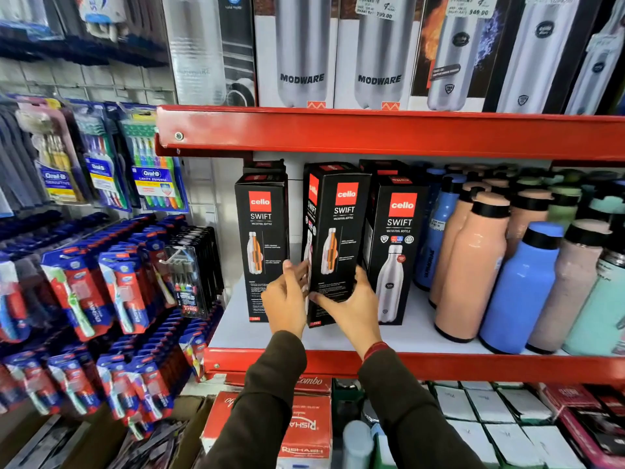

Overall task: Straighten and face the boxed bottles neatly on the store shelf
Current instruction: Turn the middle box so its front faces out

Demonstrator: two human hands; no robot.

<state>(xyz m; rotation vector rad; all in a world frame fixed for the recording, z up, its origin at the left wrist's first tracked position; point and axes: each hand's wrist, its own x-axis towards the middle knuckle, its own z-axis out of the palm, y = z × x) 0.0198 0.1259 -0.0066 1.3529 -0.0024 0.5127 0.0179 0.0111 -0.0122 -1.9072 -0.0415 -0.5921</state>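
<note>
Three black "cello SWIFT" bottle boxes stand on the white shelf (416,333). The middle box (338,238) is turned at an angle, showing its left side and front. My left hand (285,296) presses on its left side low down, and my right hand (351,306) grips its lower front and right edge. The left box (260,245) stands square, facing forward, just left of my left hand. The right box (394,245) stands close against the middle box, facing forward. More black boxes sit behind them.
Loose bottles in blue (521,292), peach (470,269) and mint crowd the shelf to the right. A red shelf edge (372,133) hangs above with Modware boxes (301,49). Toothbrush packs (111,292) hang at left. Red cartons (304,424) sit below.
</note>
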